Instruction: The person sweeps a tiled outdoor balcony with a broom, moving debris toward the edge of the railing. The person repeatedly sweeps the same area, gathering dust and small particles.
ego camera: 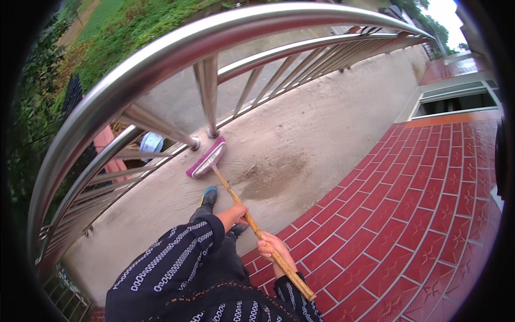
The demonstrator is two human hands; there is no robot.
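Observation:
A push broom with a bamboo handle (227, 186) slants across the view in front of me. My left hand (238, 212) grips the handle around its middle. Nearer its top end, my right hand (272, 248) is wrapped around it, and the cut end extends past my right wrist. The broom head (207, 157), with purple bristles and a pale cover, rests on the concrete floor (346, 100) beside the feet of the railing posts. Right of the head lies a patch of brown dirt (277, 173), loose and spread out.
A stainless steel railing (209, 24) curves along the left and far side. Red brick-pattern tiles (386, 193) cover the wall at the right, below a window (454, 104). Beyond the railing are a light blue container (151, 143) and green plants (120, 36). My shoe (209, 197) stands near the broom head.

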